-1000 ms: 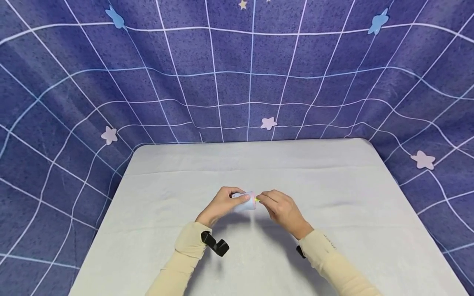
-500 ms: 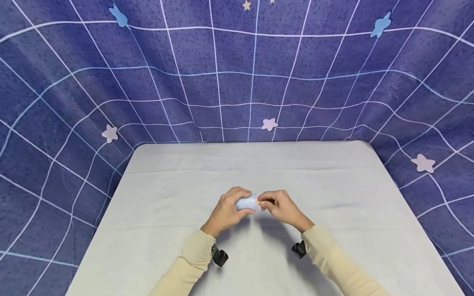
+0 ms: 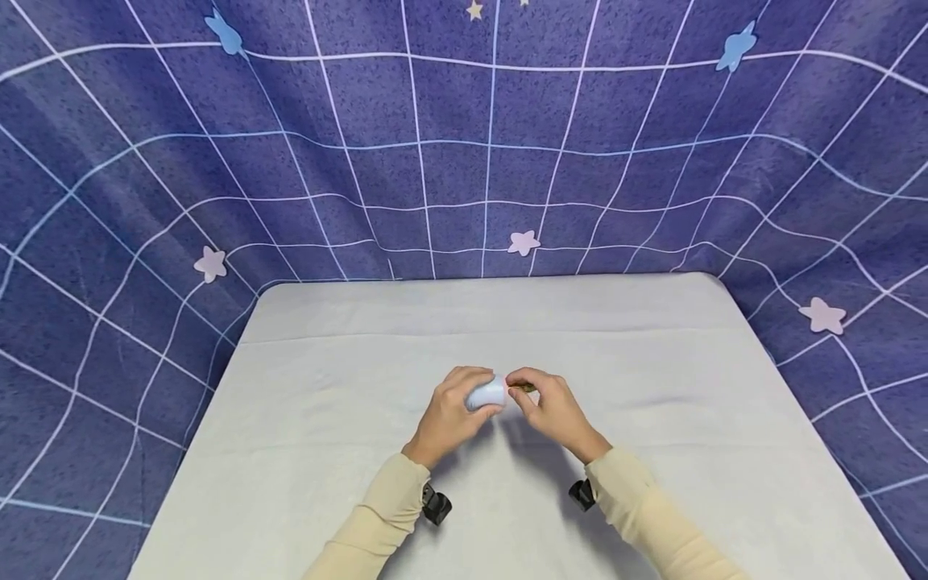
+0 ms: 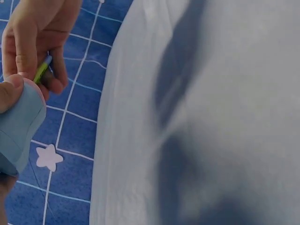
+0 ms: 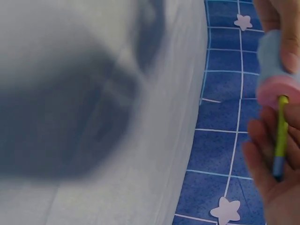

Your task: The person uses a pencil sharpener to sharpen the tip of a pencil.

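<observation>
A light-blue, rounded pencil sharpener with a pink end is held on its side above the table by my left hand. The thumb and fingers curl round its body. From the right, my right hand pinches a short yellow-green pencil with a blue end. In the right wrist view, the pencil's other end sits in the hole of the pink face. The left wrist view shows the pencil between the right thumb and fingers, close against the pink rim. Its tip is hidden.
A white-covered table lies under both hands. Behind and beside it hangs a blue curtain with a line grid and several stars. A black wrist camera is strapped below the left hand, another black camera below the right.
My left hand has shifted its hold, its thumb moving from across the sharpener to its near side. The right hand's fingers have changed position on the pencil, and both hands have moved slightly.
</observation>
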